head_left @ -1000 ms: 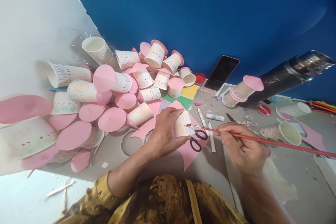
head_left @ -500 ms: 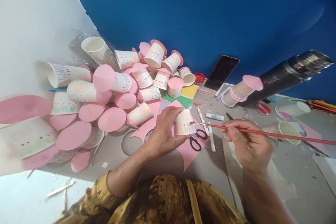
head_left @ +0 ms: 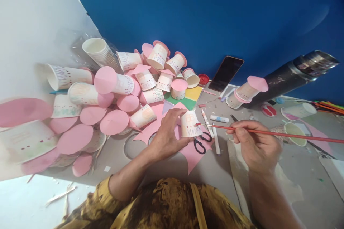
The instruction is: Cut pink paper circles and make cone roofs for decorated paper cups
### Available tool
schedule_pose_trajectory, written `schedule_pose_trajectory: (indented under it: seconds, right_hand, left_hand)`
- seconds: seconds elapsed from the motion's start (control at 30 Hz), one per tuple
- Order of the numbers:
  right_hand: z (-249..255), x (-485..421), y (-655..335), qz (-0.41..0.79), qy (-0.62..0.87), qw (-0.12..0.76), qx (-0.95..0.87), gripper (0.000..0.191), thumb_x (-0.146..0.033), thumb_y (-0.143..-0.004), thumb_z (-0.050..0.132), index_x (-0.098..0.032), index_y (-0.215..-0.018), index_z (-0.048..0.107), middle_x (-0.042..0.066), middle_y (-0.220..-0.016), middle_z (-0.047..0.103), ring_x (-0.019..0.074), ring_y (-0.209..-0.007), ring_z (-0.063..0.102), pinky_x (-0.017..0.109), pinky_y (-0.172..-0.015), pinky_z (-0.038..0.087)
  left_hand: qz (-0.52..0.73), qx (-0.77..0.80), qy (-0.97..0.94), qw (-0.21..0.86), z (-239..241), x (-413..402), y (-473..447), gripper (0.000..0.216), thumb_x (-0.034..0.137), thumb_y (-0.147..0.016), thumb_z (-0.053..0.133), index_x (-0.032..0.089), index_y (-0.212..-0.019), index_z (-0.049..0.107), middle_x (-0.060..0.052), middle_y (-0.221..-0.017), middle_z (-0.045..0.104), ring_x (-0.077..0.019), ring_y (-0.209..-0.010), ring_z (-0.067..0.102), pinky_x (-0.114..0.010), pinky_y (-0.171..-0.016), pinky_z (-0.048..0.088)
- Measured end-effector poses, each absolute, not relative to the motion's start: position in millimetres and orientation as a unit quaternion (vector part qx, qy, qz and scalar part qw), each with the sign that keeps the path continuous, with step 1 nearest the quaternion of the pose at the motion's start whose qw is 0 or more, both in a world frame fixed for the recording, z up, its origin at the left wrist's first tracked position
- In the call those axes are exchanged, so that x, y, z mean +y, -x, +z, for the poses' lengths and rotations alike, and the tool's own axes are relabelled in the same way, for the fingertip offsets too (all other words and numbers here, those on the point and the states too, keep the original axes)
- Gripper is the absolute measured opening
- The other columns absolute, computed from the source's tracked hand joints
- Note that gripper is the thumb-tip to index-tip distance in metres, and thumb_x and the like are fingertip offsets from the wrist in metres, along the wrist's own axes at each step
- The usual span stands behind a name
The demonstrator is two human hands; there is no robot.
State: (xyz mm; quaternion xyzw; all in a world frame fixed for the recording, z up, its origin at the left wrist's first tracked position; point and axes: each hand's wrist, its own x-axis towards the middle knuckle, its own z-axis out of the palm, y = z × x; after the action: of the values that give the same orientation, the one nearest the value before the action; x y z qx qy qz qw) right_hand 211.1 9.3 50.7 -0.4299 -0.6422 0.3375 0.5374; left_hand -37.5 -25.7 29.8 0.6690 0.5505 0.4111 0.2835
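My left hand [head_left: 169,132] is closed around a white paper cup [head_left: 190,123], turned rim down, with a window and coloured strokes drawn on its side. Between the fingers and thumb of my right hand [head_left: 256,141] is a long red paintbrush [head_left: 285,135]. Its red-tipped bristles are at the cup's right side, where small red dots show; whether they touch cannot be made out. Beneath the cup lie black-handled scissors [head_left: 199,146] on cut pink paper [head_left: 189,161]. Two markers [head_left: 216,139] rest just right of the cup.
Decorated cups with pink paper discs [head_left: 114,121] crowd the left. Behind them leans a stack of plain cups [head_left: 98,48]. A small red paint pot [head_left: 203,79], a phone [head_left: 226,73], two stacked cups [head_left: 247,91] and a black flask [head_left: 287,78] stand along the blue wall.
The brush tip has shifted slightly to the right along the cup, and my right hand has moved a little with it. The cup has turned slightly in my left hand.
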Motion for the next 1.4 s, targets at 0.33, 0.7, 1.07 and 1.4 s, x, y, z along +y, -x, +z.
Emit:
schedule_pose_trajectory:
  seconds: [0.33, 0.7, 1.07, 1.4]
  right_hand:
    - [52.6, 10.4, -213.0, 0.334, 0.457, 0.535, -0.627, 0.008, -0.026, -0.092, 0.071, -0.019, -0.089, 0.075, 0.003, -0.075, 0.073, 0.0150, -0.057, 0.064, 0.027, -0.052, 0.050]
    - [52.9, 11.4, -213.5, 0.356, 0.457, 0.534, -0.615, 0.012, -0.030, -0.093, 0.071, -0.019, -0.090, 0.074, 0.003, -0.069, 0.071, 0.0169, -0.057, 0.064, 0.028, -0.049, 0.047]
    - [53.8, 11.4, -214.1, 0.354, 0.455, 0.537, -0.615, 0.010, -0.028, -0.093, 0.071, -0.020, -0.090, 0.075, 0.003, -0.072, 0.072, 0.0141, -0.055, 0.061, 0.027, -0.050, 0.047]
    - [53.8, 13.7, -220.6, 0.333, 0.461, 0.552, -0.610, 0.010, -0.028, -0.093, 0.071, -0.020, -0.089, 0.075, 0.003, -0.074, 0.072, 0.0145, -0.056, 0.061, 0.028, -0.052, 0.046]
  left_hand:
    - [0.417, 0.559, -0.638, 0.325, 31.5, -24.6, 37.0, 0.067, 0.032, -0.077, 0.079, 0.025, -0.134, 0.045, -0.012, -0.137, 0.056, -0.0304, -0.127, 0.056, -0.049, -0.108, 0.047]
    - [0.432, 0.553, -0.619, 0.352, 30.1, -23.6, 36.6, 0.068, 0.033, -0.076, 0.081, 0.025, -0.133, 0.045, -0.011, -0.139, 0.055, -0.0296, -0.129, 0.057, -0.050, -0.111, 0.046]
    - [0.435, 0.555, -0.605, 0.370, 27.7, -24.3, 36.4, 0.069, 0.027, -0.073, 0.082, 0.025, -0.133, 0.046, -0.010, -0.139, 0.056, -0.0308, -0.130, 0.058, -0.049, -0.108, 0.049]
    - [0.451, 0.535, -0.601, 0.386, 29.0, -22.6, 37.6, 0.069, 0.028, -0.075, 0.083, 0.026, -0.133, 0.047, -0.010, -0.139, 0.056, -0.0295, -0.133, 0.055, -0.050, -0.114, 0.044]
